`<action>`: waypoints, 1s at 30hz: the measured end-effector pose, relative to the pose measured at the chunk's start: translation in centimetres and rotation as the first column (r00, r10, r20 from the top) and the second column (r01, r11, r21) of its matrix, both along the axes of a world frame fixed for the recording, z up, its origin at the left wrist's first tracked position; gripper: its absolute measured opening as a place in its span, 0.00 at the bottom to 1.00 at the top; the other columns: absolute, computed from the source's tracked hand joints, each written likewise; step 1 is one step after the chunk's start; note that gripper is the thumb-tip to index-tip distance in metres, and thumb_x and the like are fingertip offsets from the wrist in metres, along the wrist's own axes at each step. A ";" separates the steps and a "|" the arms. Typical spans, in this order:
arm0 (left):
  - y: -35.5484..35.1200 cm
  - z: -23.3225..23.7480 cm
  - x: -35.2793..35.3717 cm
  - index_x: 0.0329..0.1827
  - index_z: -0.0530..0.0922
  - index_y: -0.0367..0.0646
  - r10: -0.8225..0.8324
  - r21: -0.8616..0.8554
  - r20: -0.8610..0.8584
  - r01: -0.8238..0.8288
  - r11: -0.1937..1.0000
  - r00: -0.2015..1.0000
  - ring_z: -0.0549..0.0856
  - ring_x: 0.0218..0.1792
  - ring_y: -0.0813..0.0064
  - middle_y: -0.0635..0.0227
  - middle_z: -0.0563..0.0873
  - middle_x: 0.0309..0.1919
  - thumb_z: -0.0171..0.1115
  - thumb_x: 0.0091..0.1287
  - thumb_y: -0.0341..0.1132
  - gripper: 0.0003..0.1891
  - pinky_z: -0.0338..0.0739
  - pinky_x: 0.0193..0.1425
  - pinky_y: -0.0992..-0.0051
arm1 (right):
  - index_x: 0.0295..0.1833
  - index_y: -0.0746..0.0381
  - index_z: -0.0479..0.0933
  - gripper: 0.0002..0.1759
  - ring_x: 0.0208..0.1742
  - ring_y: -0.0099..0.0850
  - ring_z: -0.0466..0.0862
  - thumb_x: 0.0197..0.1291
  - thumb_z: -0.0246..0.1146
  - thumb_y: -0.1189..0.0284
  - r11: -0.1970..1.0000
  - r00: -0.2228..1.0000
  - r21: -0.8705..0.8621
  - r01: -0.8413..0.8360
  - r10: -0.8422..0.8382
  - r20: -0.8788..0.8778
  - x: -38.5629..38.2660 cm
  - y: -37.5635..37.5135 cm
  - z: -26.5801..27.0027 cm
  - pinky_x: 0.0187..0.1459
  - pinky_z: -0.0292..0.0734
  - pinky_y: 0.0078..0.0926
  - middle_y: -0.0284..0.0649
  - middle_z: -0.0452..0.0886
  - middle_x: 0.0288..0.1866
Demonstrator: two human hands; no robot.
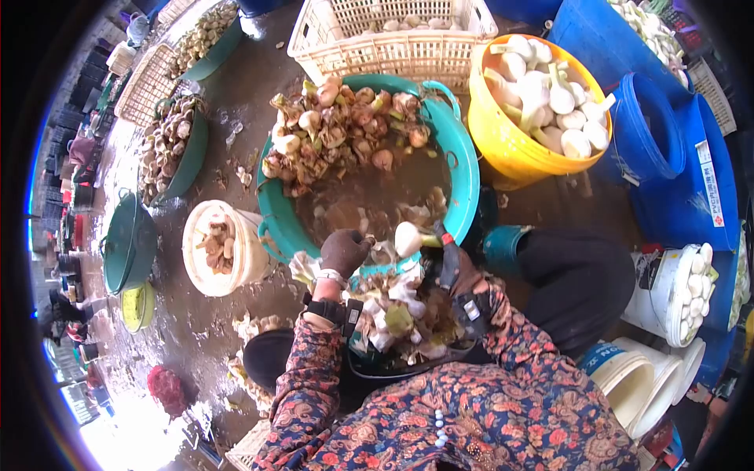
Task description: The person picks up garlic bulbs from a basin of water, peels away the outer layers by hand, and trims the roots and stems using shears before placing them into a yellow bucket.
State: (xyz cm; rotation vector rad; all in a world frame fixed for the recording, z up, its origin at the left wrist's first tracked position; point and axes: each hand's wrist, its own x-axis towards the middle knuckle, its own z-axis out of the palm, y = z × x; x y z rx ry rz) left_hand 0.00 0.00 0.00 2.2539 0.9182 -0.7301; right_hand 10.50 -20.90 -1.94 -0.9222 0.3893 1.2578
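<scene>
My right hand point(459, 271), in a dark glove, is closed on the short green stem of a peeled white garlic bulb point(408, 239). The bulb sits over the near rim of a teal tub point(468, 169), which holds muddy water and a heap of unpeeled garlic bulbs point(326, 125). To the left of the bulb, my left hand point(344, 252), gloved too, is curled with fingers together; whatever may be in its fingers is hidden. Below both hands, a container in my lap is heaped with loose garlic skins point(400, 310).
A yellow bucket point(499, 157) of peeled bulbs stands right of the tub, with blue bins point(648, 129) beyond. A cream crate point(393, 55) stands behind the tub. A white bucket point(259, 247) is on the left. More buckets point(628, 381) stand at lower right.
</scene>
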 end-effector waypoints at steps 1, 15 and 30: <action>0.0 -1.4 0.3 0.56 0.73 0.46 0.023 0.028 0.167 -0.028 0.999 0.986 0.79 0.48 0.54 0.48 0.78 0.49 0.64 0.52 0.48 0.28 0.74 0.52 0.64 | 0.43 0.62 0.78 0.26 0.21 0.21 0.75 0.61 0.54 0.48 0.998 0.994 -0.060 0.005 0.002 0.114 -0.4 -0.4 -1.1 0.22 0.68 0.17 0.34 0.79 0.26; 4.4 -10.7 16.5 0.53 0.71 0.41 0.309 0.176 0.401 -0.404 0.898 0.862 0.81 0.45 0.54 0.51 0.82 0.43 0.68 0.44 0.55 0.37 0.76 0.48 0.62 | 0.35 0.58 0.73 0.14 0.19 0.18 0.73 0.56 0.64 0.59 0.915 0.931 -0.351 0.196 -0.061 0.360 1.0 2.1 -0.6 0.20 0.67 0.14 0.29 0.75 0.25; -4.9 0.0 3.0 0.48 0.75 0.42 0.960 -0.995 -0.017 0.087 -0.043 0.278 0.81 0.43 0.70 0.64 0.79 0.42 0.51 0.68 0.43 0.15 0.77 0.48 0.73 | 0.43 0.64 0.74 0.17 0.36 0.21 0.73 0.51 0.70 0.69 0.989 0.136 -0.105 0.103 0.091 0.987 0.6 4.6 3.7 0.37 0.72 0.22 0.38 0.78 0.38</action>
